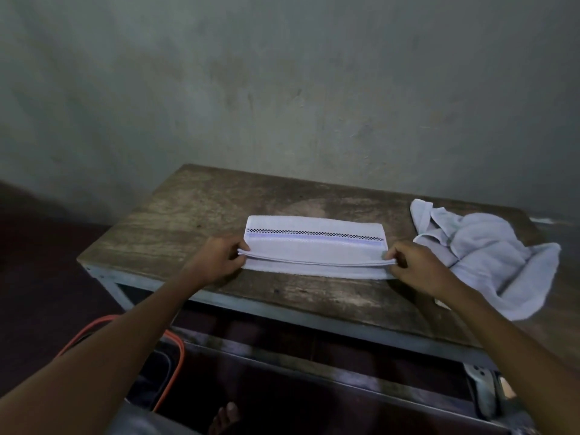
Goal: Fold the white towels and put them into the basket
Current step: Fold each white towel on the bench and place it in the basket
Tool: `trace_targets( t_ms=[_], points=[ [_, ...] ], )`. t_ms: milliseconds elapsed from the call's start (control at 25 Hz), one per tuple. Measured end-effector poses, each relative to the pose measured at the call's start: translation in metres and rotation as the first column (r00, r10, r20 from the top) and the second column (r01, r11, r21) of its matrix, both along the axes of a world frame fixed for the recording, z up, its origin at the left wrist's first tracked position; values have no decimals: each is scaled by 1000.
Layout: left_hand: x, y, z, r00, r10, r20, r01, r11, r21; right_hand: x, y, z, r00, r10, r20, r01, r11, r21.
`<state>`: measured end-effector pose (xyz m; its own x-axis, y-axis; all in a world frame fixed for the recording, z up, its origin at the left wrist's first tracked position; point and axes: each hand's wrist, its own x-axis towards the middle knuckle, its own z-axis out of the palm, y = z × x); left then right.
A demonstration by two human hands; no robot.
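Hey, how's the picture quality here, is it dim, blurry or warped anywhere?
Head view: dim, flat light, no glare; the folded towel is brightest, its checked stripe sharp; the crumpled towel at right looks softer; under the table is near black; wide-angle stretch toward the corners.

No legible text, label, brand or number anywhere in view.

Folded towel (314,246), held between the left hand (219,259) and the right hand (414,266): woven band of dark checks above a pale blue stripe. It appears to be pattern only, with no lettering resolved at this sharpness.

Crumpled towel (489,255), just beyond the right hand: plain cloth, nothing readable.
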<state>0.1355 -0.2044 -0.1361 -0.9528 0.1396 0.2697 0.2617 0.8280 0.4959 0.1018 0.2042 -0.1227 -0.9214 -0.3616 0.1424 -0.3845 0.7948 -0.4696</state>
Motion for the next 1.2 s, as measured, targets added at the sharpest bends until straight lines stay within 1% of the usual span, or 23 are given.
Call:
trace_targets(
  t_ms=[120,200,280,360,440,480,560,680,760,840,880,920,960,1040,1080,1120,1160,1200],
  points=[
    [5,-1,1,1000,-22,15,22,1000,-5,1,1,-1,1000,11,-25,-10,1000,22],
    [8,-1,-1,998,-61,31,63,997,-41,1,2,-3,997,48,-56,-46,998,43],
    [9,0,-1,995,-94,36,96,992,-85,3,4,-6,996,51,-69,-48,998,49],
    [8,0,2,993,-118,-3,117,990,-83,0,8,-7,996,30,-82,-29,999,20],
    [9,1,5,990,-136,-34,134,989,-69,-2,11,-10,996,21,-85,-19,1000,25],
    [10,1,6,989,-143,-37,140,986,-88,-3,12,-11,996,20,-84,-16,999,41],
    [15,2,5,988,-156,-15,151,973,-172,-3,14,-13,996,10,-85,-5,998,58],
    [19,3,2,985,-170,-20,160,956,-246,-3,16,-14,997,1,-78,1,999,32],
    [20,2,0,978,-206,-34,187,935,-300,-1,19,-13,999,22,-33,-19,995,98],
    [21,-2,0,965,-256,-63,215,903,-372,1,22,-13,998,37,46,-48,967,248],
    [21,-5,-1,957,-278,-85,222,888,-403,2,22,-11,998,41,45,-53,948,315],
    [21,-6,0,952,-289,-104,216,870,-443,2,20,-11,998,57,-5,-52,934,354],
    [19,-5,-1,944,-305,-128,204,843,-498,3,16,-10,990,97,-99,-54,927,371],
    [16,0,-3,937,-312,-155,159,779,-606,3,11,-15,944,202,-262,-90,919,383],
    [15,4,0,945,-291,-152,139,774,-617,3,9,-17,926,219,-306,-95,922,374],
    [13,6,3,952,-263,-159,128,810,-573,3,8,-15,930,201,-307,-93,938,333],
    [13,10,11,960,-225,-167,127,881,-455,4,6,-8,945,148,-293,-72,964,257],
    [13,13,22,969,-174,-175,120,952,-280,5,7,3,961,74,-268,-33,987,155]
  ],
)
